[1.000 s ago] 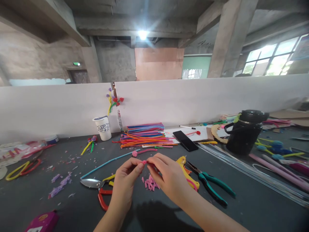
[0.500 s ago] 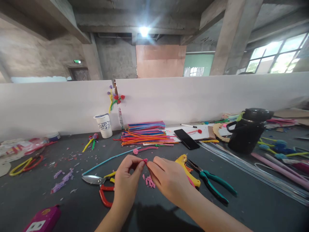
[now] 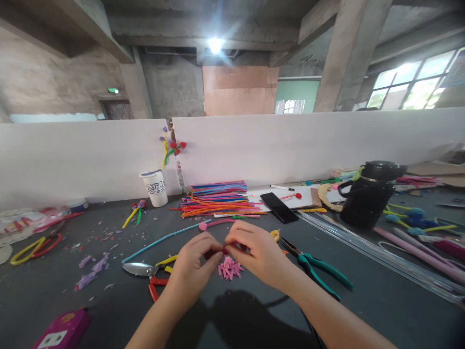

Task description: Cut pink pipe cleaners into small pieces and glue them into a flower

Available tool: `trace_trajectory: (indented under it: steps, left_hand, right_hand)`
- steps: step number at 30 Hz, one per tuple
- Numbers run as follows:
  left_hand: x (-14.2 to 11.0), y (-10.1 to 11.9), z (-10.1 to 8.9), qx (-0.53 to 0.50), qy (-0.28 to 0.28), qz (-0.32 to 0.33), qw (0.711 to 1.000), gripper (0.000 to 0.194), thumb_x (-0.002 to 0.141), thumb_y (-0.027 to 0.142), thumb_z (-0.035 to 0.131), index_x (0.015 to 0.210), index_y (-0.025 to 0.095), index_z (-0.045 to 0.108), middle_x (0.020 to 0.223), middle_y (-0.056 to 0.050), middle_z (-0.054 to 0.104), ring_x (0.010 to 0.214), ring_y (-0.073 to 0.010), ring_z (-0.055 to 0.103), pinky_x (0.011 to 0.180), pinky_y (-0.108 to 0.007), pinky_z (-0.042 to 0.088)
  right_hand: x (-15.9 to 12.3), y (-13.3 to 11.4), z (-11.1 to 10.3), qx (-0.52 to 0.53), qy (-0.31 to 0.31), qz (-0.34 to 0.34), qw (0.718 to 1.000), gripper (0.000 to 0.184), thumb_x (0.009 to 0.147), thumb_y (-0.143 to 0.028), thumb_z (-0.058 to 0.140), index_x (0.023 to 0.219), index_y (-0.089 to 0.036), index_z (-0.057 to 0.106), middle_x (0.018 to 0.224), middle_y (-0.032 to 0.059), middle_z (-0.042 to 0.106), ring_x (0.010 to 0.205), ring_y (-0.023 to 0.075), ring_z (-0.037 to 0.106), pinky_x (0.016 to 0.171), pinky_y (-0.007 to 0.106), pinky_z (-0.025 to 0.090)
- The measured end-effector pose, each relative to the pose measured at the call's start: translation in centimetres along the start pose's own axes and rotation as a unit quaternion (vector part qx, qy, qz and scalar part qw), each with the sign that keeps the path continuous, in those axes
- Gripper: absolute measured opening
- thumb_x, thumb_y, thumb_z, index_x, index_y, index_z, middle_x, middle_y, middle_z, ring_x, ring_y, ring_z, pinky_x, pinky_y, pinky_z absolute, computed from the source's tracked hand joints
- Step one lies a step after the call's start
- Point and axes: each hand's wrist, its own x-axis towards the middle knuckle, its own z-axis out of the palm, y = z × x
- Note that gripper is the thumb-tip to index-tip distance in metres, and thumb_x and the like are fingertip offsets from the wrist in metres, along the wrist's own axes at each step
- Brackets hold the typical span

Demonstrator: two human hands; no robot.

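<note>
My left hand [image 3: 194, 264] and my right hand [image 3: 259, 249] meet at the fingertips over the middle of the dark table. Both are closed in a pinch around a small pinkish-red fuzzy piece [image 3: 225, 250], mostly hidden by the fingers. Just below them lies a heap of short pink pipe cleaner cuttings [image 3: 230, 268]. Left of my left hand are scissors [image 3: 140, 269] with red and yellow handles, partly covered by that hand. Behind my right hand, a yellow tool [image 3: 275, 235] is nearly hidden. Green-handled pliers [image 3: 307, 261] lie to its right.
Bundled pipe cleaners [image 3: 218, 203], a phone [image 3: 279, 207] and a white cup [image 3: 154, 189] stand or lie along the back partition. A black jug [image 3: 368, 196] and clear rods [image 3: 363, 247] are on the right. A blue pipe cleaner [image 3: 163, 238] and purple scraps [image 3: 92, 271] lie left.
My fingertips have dropped slightly and now hide most of the pinkish piece. My right hand is raised at the knuckles, covering more of the yellow tool. More of the pink heap shows.
</note>
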Motion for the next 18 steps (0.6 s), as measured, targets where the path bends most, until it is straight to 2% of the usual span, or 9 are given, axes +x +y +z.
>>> trace_trajectory:
  steps: [2,4,7,9,11,13,18]
  left_hand:
    - [0.1,0.1,-0.2,-0.095,-0.022,-0.041,0.994,0.010,0.074,0.017,0.056,0.066,0.019,0.061,0.065,0.000,0.053,0.063,-0.0141,0.050,0.061,-0.025,0.039]
    - [0.1,0.1,-0.2,-0.193,-0.026,-0.082,0.977,0.010,0.072,0.019,0.061,0.062,0.017,0.060,0.063,0.001,0.051,0.061,-0.0126,0.048,0.059,-0.023,0.037]
    - [0.1,0.0,0.3,-0.315,0.005,-0.127,0.940,0.011,0.068,0.020,0.065,0.060,0.016,0.058,0.062,0.002,0.049,0.060,-0.0107,0.045,0.056,-0.021,0.036]
    - [0.1,-0.1,0.7,-0.352,0.044,-0.142,0.924,0.012,0.066,0.020,0.067,0.060,0.016,0.057,0.060,0.003,0.048,0.058,-0.0096,0.043,0.054,-0.019,0.035]
    - [0.1,-0.2,0.9,-0.353,0.086,-0.153,0.919,0.012,0.065,0.021,0.067,0.060,0.016,0.057,0.059,0.004,0.048,0.057,-0.0091,0.042,0.053,-0.019,0.034]
    - [0.2,-0.3,0.9,-0.323,0.110,-0.164,0.926,0.013,0.065,0.023,0.067,0.060,0.016,0.057,0.058,0.004,0.048,0.056,-0.0093,0.042,0.052,-0.019,0.034]
    - [0.0,-0.4,0.7,-0.160,0.098,-0.136,0.973,0.011,0.072,0.025,0.060,0.064,0.017,0.060,0.063,0.002,0.054,0.061,-0.0124,0.048,0.057,-0.022,0.037]
  right_hand:
    - [0.1,0.2,-0.2,0.074,-0.009,0.036,0.997,0.011,0.081,-0.016,0.051,0.071,-0.019,0.054,0.073,-0.0020,0.050,0.067,0.0102,0.048,0.057,0.020,0.037]
    - [0.2,0.3,-0.2,0.091,-0.019,0.044,0.995,0.011,0.082,-0.018,0.051,0.071,-0.018,0.054,0.070,-0.0033,0.050,0.062,0.0088,0.048,0.052,0.018,0.037]
    - [0.3,0.2,0.1,0.099,-0.014,0.050,0.994,0.013,0.084,-0.020,0.048,0.073,-0.018,0.054,0.064,-0.0046,0.048,0.055,0.0077,0.045,0.047,0.017,0.036]
    - [0.2,-0.2,0.4,0.085,0.006,0.049,0.995,0.013,0.084,-0.018,0.047,0.074,-0.018,0.054,0.064,-0.0042,0.049,0.056,0.0080,0.045,0.048,0.017,0.036]
    - [0.1,-0.5,0.8,0.056,0.029,0.041,0.997,0.014,0.084,-0.015,0.048,0.071,-0.017,0.054,0.065,-0.0031,0.049,0.059,0.0089,0.046,0.051,0.018,0.036]
    - [0.0,-0.6,1.3,0.019,0.047,0.027,0.998,0.016,0.084,-0.014,0.047,0.070,-0.017,0.055,0.064,-0.0024,0.048,0.060,0.0098,0.046,0.053,0.019,0.034]
    - [-0.6,0.1,2.2,-0.088,0.069,-0.013,0.994,0.017,0.086,-0.015,0.044,0.076,-0.017,0.058,0.068,0.0008,0.049,0.061,0.0120,0.045,0.055,0.023,0.031]
